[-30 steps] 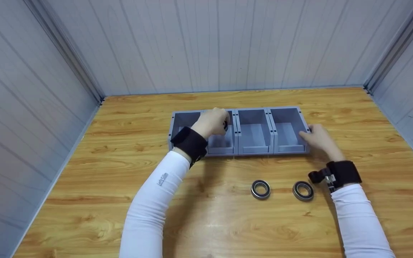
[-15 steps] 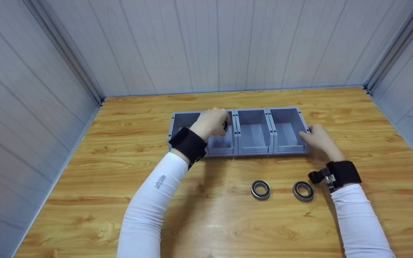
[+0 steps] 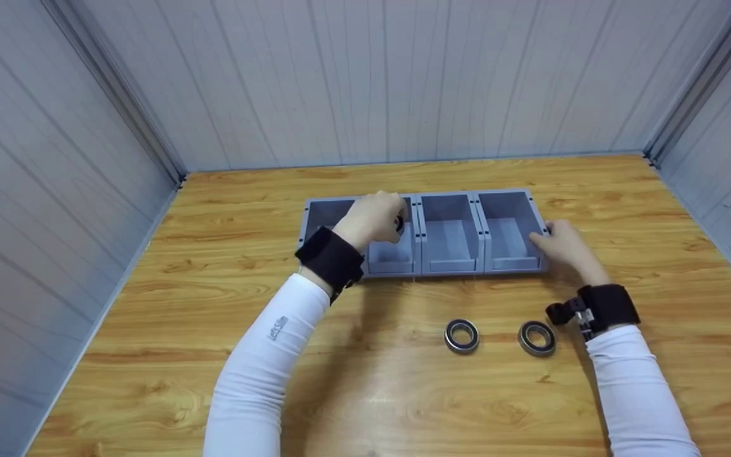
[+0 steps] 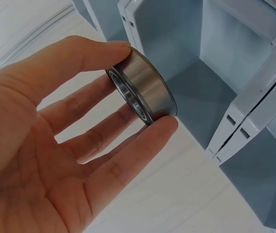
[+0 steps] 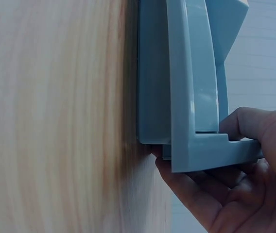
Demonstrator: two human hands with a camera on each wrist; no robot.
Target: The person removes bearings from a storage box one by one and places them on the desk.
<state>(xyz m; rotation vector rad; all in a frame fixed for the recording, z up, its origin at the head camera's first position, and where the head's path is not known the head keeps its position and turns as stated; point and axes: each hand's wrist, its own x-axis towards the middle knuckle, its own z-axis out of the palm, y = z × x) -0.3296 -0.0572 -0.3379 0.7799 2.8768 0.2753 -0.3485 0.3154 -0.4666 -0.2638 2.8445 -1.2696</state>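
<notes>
Metal gleamed on the bearing (image 4: 150,85) the left hand (image 3: 373,219) pinched over the grey bin row (image 3: 449,266); the right hand (image 3: 567,249) gripped the row's right end, two other bearings (image 3: 450,337) lying in front.

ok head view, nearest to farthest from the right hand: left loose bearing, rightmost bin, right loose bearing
1. Rightmost bin: gripped by the right hand
2. Right loose bearing: in front of that bin
3. Left loose bearing: farther left
</notes>
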